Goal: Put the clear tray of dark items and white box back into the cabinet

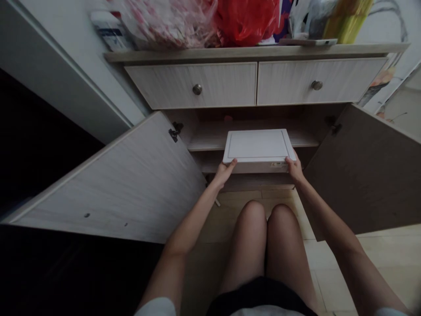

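A white rectangular box (258, 145) with a thin dark line round its top is held level in front of the cabinet's shelves. My left hand (225, 172) grips its near left corner, thumb on the front edge. At the near right corner my right hand (295, 167) has hold of it in the same way. The fingers of both hands are partly hidden beneath and behind the box. A small label (278, 165) shows on the front side by my right thumb. Behind the box runs the upper shelf (210, 136) of the cabinet.
Both cabinet doors, left (131, 184) and right (368, 175), stand swung out on either side. Two closed drawers with round knobs (197, 89) sit above. On the cabinet top are a red plastic bag (248, 22), a clear bag (171, 24) and a white bottle (110, 30).
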`<state>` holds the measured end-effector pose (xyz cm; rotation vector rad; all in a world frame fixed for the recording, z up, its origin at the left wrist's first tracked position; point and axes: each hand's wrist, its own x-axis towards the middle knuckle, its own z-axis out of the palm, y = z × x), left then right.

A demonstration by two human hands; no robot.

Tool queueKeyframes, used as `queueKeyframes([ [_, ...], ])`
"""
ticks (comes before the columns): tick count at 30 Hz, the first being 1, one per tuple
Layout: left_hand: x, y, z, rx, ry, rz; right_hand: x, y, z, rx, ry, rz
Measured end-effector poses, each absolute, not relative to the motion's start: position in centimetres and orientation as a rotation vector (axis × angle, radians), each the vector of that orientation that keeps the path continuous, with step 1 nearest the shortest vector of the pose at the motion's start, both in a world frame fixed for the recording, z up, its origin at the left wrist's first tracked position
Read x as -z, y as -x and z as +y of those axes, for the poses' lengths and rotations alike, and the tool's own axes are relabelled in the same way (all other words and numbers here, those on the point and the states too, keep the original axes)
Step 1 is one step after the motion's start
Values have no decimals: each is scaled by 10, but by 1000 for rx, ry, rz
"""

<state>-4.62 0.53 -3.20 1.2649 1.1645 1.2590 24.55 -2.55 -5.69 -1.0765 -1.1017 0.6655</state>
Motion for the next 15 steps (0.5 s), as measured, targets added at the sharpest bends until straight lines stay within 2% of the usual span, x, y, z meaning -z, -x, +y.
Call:
queueKeyframes([
  [6,18,41,62,-1194,-1417,1345,65,-249,48,-650,1049,-1100],
  [15,31,40,110,-1130,-1490,1504,78,-258,104,-596,1121,-1207],
])
